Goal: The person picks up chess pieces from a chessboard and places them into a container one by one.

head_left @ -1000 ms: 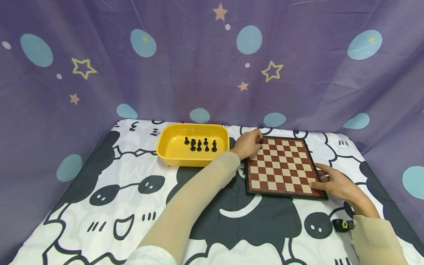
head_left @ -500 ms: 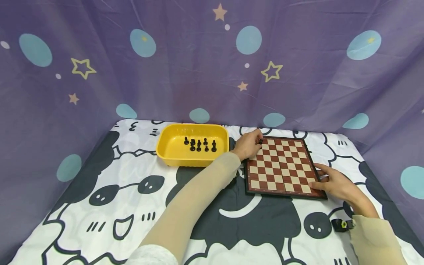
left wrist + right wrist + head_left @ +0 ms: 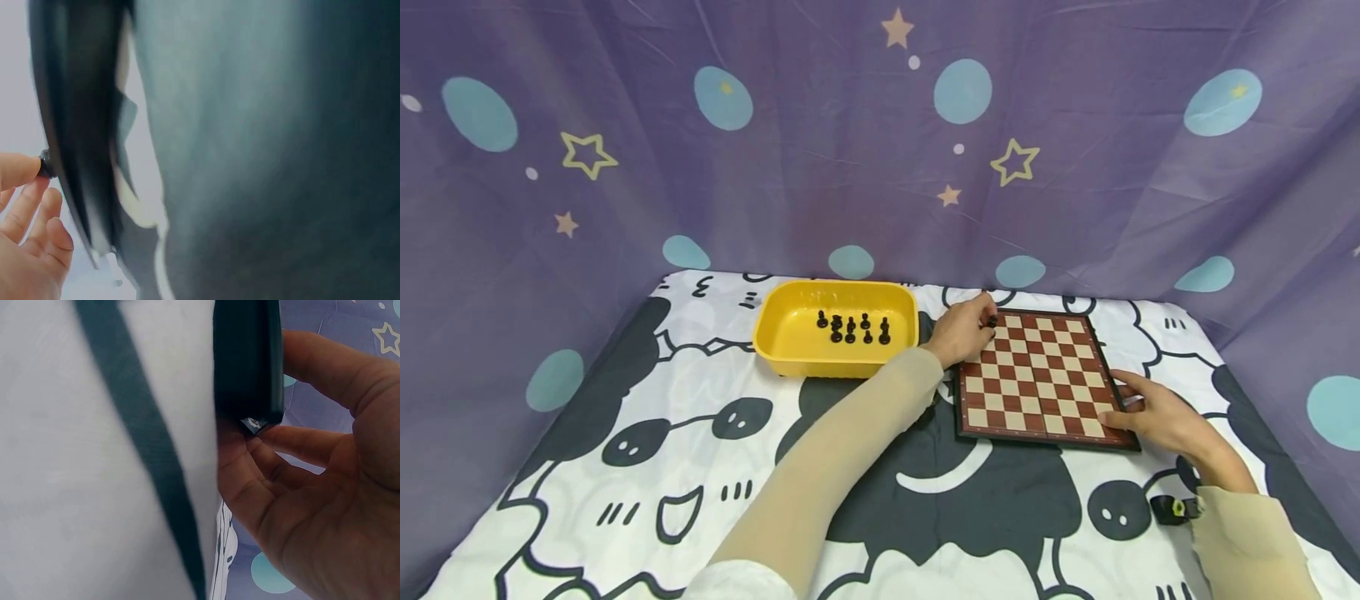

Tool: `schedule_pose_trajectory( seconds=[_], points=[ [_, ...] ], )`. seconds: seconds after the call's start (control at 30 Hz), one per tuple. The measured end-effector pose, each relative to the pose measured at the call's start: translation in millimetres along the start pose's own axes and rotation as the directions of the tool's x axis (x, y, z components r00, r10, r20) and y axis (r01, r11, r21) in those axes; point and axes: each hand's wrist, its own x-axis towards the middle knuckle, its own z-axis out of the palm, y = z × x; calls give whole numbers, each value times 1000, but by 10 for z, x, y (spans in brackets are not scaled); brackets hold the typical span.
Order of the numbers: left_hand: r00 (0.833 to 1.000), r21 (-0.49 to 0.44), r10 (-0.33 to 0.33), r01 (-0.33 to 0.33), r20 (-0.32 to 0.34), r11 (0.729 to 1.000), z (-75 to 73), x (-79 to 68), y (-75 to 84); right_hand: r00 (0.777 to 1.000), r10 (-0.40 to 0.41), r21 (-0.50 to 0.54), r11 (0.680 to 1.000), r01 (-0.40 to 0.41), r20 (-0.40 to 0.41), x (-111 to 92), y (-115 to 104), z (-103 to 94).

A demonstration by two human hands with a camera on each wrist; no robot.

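Note:
A chessboard (image 3: pixel 1037 379) with red-brown and cream squares lies on the cloth, right of centre in the head view. At its far left corner my left hand (image 3: pixel 961 332) pinches a small black chess piece (image 3: pixel 992 321). In the left wrist view, thumb and fingertip hold that chess piece (image 3: pixel 46 164) right against the board's surface, the other fingers loosely bent. My right hand (image 3: pixel 1168 425) grips the board's near right edge, thumb on top. The right wrist view shows its fingers reaching under the dark board rim (image 3: pixel 249 362).
A yellow plastic tub (image 3: pixel 835 367) stands left of the board with several black chess pieces (image 3: pixel 851 333) inside. A cartoon-print cloth (image 3: pixel 700 467) covers the table. Behind it hangs a purple curtain (image 3: pixel 850 167). My left forearm crosses in front of the tub's right corner.

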Motion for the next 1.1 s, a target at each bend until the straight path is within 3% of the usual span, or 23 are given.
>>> schedule_pose_trajectory(
  seconds=[0.23,0.53,0.77,1.1],
  points=[
    [998,-18,62,-61,8,998,-46,-119,109,1000,2,2,1000,-2,-9,-39,20,-17],
    [993,-15,118,-118,16,993,-258,-340,168,1000,8,21,1000,-8,2,-37,31,-17],
    [987,-19,151,-150,55,988,-439,-547,142,1000,11,22,1000,-12,2,-1,36,29],
    [983,22,180,-181,38,983,-690,-810,17,1000,8,20,1000,-8,-1,-7,-7,13]
  ],
)
